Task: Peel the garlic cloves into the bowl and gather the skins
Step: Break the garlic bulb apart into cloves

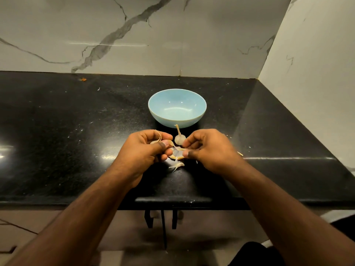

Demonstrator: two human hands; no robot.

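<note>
Home kitchen – black granite counter (76, 131), marble-veined wall tiles (134, 35), blue bowl (177, 108), garlic skins (175, 166).

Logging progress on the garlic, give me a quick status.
Left hand and right hand both pinching a garlic clove, skin half off. Bowl empty. Loose skins on counter; stem piece beyond hands. Nothing in the way.

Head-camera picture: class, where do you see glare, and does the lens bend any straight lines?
Head view: bright glare streaks lie on the glossy black stone counter at its left edge and right of the right hand; a faint streak crosses the marble wall; the wide lens bows the counter's front edge.
</note>
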